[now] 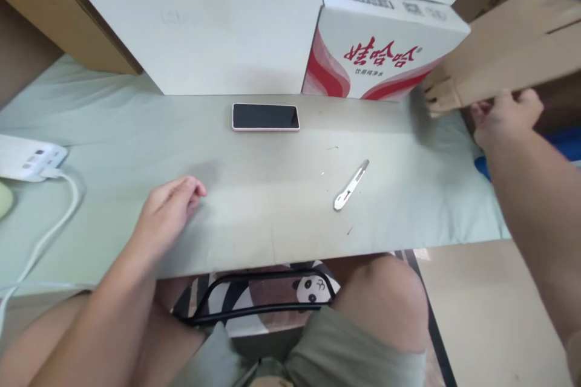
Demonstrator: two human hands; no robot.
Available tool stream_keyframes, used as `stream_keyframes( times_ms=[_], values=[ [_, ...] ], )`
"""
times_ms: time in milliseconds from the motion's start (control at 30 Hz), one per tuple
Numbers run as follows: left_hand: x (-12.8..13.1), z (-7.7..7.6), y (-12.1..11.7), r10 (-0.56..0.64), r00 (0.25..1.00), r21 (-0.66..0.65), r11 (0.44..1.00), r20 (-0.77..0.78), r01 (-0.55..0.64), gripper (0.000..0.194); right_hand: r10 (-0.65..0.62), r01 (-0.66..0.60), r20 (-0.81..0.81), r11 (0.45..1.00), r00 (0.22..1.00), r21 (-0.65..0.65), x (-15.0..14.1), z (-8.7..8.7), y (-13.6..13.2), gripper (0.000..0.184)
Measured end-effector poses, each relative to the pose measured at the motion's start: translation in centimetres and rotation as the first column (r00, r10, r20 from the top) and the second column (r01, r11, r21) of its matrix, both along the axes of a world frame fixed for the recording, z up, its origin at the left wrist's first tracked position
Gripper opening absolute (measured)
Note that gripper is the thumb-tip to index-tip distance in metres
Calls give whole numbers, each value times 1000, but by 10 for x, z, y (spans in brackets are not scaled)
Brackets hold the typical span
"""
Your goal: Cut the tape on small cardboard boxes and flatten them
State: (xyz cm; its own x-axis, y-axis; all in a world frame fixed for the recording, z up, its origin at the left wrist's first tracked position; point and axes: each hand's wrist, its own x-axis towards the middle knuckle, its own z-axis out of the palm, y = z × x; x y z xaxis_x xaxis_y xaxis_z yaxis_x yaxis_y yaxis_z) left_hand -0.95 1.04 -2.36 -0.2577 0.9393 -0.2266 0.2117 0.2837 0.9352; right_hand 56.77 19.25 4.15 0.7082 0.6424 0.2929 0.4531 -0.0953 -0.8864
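Observation:
My left hand [170, 205] rests on the pale green table [254, 193] with fingers loosely curled together and nothing in them. My right hand [503, 116] reaches to the right edge and grips the lower edge of a flattened brown cardboard piece [508, 51]. A small silver utility knife [351, 186] lies on the table between the hands, nearer the right. A phone [265, 117] with a pink case lies screen up near the back.
A large white box [200, 18] and a white box with red print [381, 42] stand along the back. A white power strip [27, 157] with cable sits at the left. More brown cardboard [59, 12] leans at back left. My knees [381, 296] show below the table edge.

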Motion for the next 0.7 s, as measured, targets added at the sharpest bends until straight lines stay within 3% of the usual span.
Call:
stream_keyframes(
  times_ms=[133, 267, 300, 367, 433, 533, 700],
  values=[
    [1, -1, 3, -43, 993, -12, 999, -112, 42, 56, -135, 84, -179, 960, 975, -268, -9, -11, 29, 26],
    [0, 0, 3, -98, 980, -20, 995, -172, 96, 61, -137, 45, -197, 910, 971, -411, -27, -35, 10, 6],
    [0, 2, 2, -112, 977, -29, 994, -182, 108, 61, -131, 35, -190, 897, 973, -441, -31, -39, 2, 6],
    [-1, 6, -2, -125, 967, -26, 992, -220, 123, 61, -105, 11, -167, 874, 980, -486, -37, -42, -14, 24],
    [-2, 12, -6, -141, 950, -4, 989, -279, 146, 58, -43, -35, -142, 861, 989, -508, -45, -38, -27, 34],
    [-3, 22, -11, -159, 938, 49, 982, -308, 183, 45, 106, -140, -97, 852, 990, -505, -68, -23, -40, 35],
    [-11, 35, -20, -51, 993, 212, 974, -110, 74, 23, 415, -365, 6, 806, 910, -466, -153, 4, -41, 8]
  ],
)
